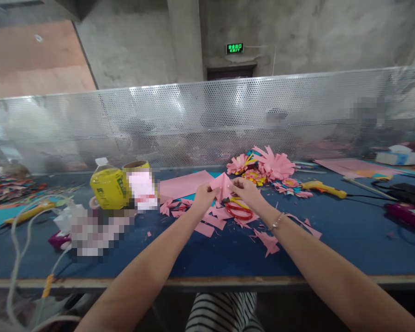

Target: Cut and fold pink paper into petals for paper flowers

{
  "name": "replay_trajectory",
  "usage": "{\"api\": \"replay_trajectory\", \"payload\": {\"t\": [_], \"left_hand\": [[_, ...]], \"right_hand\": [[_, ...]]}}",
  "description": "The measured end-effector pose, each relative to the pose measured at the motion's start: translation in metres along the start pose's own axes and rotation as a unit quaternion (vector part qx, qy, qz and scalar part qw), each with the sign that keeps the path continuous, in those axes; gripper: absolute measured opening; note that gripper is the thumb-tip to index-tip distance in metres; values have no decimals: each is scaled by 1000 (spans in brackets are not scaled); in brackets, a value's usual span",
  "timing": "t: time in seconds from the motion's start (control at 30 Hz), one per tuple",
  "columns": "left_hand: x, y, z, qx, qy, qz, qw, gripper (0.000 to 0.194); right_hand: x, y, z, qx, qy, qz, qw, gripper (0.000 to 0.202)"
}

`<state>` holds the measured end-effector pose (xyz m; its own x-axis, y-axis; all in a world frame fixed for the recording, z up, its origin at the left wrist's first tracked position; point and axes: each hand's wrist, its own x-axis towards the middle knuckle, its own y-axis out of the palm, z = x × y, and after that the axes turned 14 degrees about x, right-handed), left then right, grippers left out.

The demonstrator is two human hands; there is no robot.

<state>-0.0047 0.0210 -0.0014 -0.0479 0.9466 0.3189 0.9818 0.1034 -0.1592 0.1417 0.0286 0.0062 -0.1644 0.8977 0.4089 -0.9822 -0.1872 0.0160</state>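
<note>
A folded piece of pink paper [223,184], pointed at the top, is stretched between my two hands above the table. My left hand [204,196] pinches its left edge. On the opposite edge, my right hand [244,190] grips it with thumb and fingers. Just below lie red-handled scissors [240,211], with their far end partly hidden under my right hand. Pink paper strips [204,228] and scraps are scattered around them. Behind my right hand sits a pile of pink paper flowers [275,163] with yellow and blue ones among them.
A yellow-labelled bottle [107,186] stands at left, beside a cardboard tube [137,164]. A yellow glue gun [325,188] with a black cord lies at right. White cables [15,258] hang over the left edge. A perforated metal screen [193,124] borders the blue table [332,249].
</note>
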Motion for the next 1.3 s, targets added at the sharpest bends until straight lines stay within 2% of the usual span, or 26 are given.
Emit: {"api": "replay_trajectory", "payload": {"t": [0.1, 0.23, 0.43, 0.63, 0.87, 1.03, 1.1, 1.17, 1.2, 1.27, 1.3], "left_hand": [[0, 1, -1, -88, -9, 53, 995, 20], [-1, 2, -4, -155, -32, 63, 985, 27], [-3, 2, -7, -181, -49, 64, 980, 30], [-2, 1, -7, -214, -39, 63, 974, 31], [3, -2, -3, -213, -37, 37, 976, 24], [3, -2, -1, -195, -11, 38, 980, 28], [4, -3, 0, -166, 7, 37, 985, 27], [5, -4, 0, -124, 25, 15, 992, 26], [6, -5, 0, -99, 31, -3, 995, 25], [7, -7, 0, -58, 34, -44, 997, 24], [7, -8, 0, -46, 32, -60, 997, 23]], "right_hand": [[0, -1, -1, -11, -1, -13, 1000, 17], [1, 0, -3, -8, -7, -5, 1000, 16], [0, 1, -2, 6, -4, -15, 1000, 16], [1, 1, -2, 32, 9, -38, 999, 17], [0, 2, 0, 68, 52, -31, 996, 15], [2, 4, -3, 69, 65, -12, 995, 9], [2, 3, -4, 1, 47, 8, 999, 6], [1, -2, -6, -157, 7, 36, 987, 8], [0, -4, -7, -255, -17, 54, 965, 9], [-3, -9, -10, -427, -34, 104, 897, 15], [-5, -11, -12, -451, -31, 123, 883, 15]]}}
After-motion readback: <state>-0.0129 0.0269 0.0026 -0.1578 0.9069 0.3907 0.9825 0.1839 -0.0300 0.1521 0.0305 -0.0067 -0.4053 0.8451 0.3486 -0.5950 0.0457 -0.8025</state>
